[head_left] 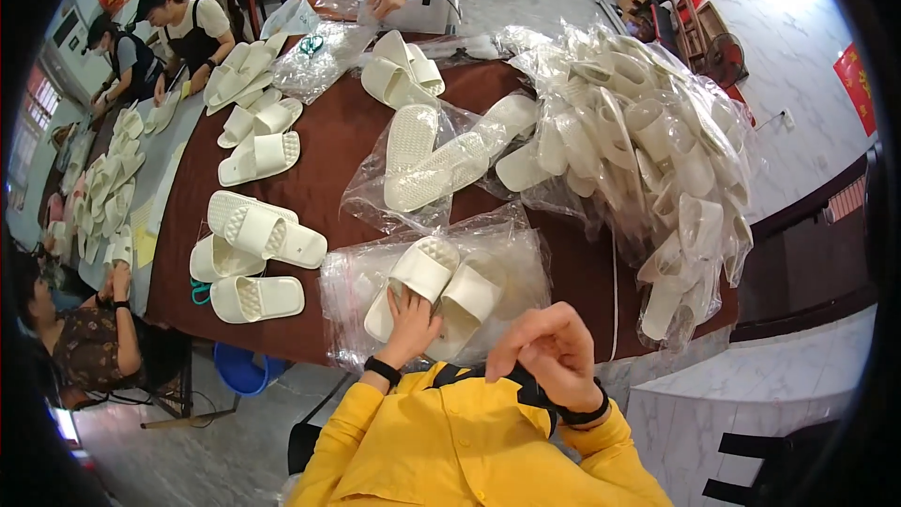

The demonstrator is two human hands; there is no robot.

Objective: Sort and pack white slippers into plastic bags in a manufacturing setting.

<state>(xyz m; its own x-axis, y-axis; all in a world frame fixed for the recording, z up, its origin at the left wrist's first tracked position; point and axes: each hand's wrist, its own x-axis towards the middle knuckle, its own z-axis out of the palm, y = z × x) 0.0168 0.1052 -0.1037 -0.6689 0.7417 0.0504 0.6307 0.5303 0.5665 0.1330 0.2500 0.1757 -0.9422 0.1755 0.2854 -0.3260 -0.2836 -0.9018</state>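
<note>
- The counter (347,145) is a long brown surface that runs from the near edge to the far end of the room, with people seated and standing along its left side and far end.
- A big heap of clear plastic bags (648,145) stuffed with white slippers fills the right side of the counter, bulging past its edge.
- Flat clear bags (511,253) lie spread at the near edge — on them rests a pair of white slippers (441,291), side by side, toes pointing away from the person.
- More white slippers lie loose to the left (258,235), stacked and single, soles up or straps up; a further bagged pair (432,160) sits just beyond the near bags, with ribbed soles showing.
- The person's yellow sleeves (450,441) come in from the lower edge.
- The left hand (413,314) lies on the near end of the left slipper of the pair, fingers spread flat on it — its grip is open, pressing rather than clasping.
- The right hand (549,347) is raised off the counter near the chest, fingers curled in; whether its grip pinches anything I cannot tell, though a dark strap lies just below it.
- A black band (382,371) sits on the left wrist.
</note>
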